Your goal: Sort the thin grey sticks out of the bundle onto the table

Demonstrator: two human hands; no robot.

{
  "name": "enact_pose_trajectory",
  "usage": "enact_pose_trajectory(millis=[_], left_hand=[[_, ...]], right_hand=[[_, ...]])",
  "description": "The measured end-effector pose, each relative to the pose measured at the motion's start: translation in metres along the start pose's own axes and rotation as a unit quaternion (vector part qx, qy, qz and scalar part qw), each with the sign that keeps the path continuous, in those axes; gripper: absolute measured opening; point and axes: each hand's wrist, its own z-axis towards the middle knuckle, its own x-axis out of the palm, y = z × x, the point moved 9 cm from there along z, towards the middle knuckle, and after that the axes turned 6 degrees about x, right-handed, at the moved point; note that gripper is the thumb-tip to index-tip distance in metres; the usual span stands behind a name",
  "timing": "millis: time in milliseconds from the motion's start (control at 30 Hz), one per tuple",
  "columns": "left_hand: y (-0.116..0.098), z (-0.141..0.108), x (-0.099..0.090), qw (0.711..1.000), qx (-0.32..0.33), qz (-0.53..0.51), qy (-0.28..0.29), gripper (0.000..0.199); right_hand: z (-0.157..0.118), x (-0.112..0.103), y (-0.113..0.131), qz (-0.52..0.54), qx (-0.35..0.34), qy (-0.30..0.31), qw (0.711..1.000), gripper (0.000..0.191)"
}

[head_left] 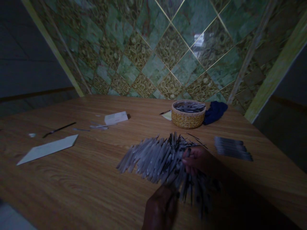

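Note:
A wide heap of thin sticks (153, 158), greyish and partly black, as if in clear sleeves, is spread on the wooden table (96, 188). At the heap's right side, my right hand (196, 158) is closed in a pinch, a small dark end showing at its fingertips. My left hand (160, 206) is at the near edge of the heap with its fingers curled. Something dark shows by its fingertips, but dim light and blur hide what it is. Loose sticks fan out beneath and between the hands.
A woven basket (188, 119) full of similar sticks stands behind, beside a dark blue cloth (216, 111). A neat row of sticks (232, 148) lies at right. At left are a white box (116, 118), a white flat piece (48, 149) and a black stick (59, 129). A tiled wall (158, 48) rises behind.

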Motion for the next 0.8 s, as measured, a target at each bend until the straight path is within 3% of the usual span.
enact_pose_trajectory(millis=[267, 433, 633, 800], left_hand=[[-0.003, -0.003, 0.021, 0.986, 0.004, 0.157, 0.052, 0.029], [-0.001, -0.003, 0.023, 0.989, 0.007, 0.139, 0.050, 0.030], [-0.011, -0.003, 0.015, 0.994, 0.059, 0.094, -0.015, 0.024], [-0.022, 0.003, 0.022, 0.988, 0.072, 0.133, 0.033, 0.021]], right_hand=[[0.000, -0.002, 0.000, -0.030, 0.004, 0.004, 1.000, 0.018], [0.000, -0.011, 0.005, -0.043, 0.003, -0.020, 0.999, 0.018], [0.000, -0.014, 0.007, -0.064, -0.015, -0.023, 0.998, 0.015], [-0.005, -0.016, 0.014, -0.080, -0.028, -0.025, 0.996, 0.013]])
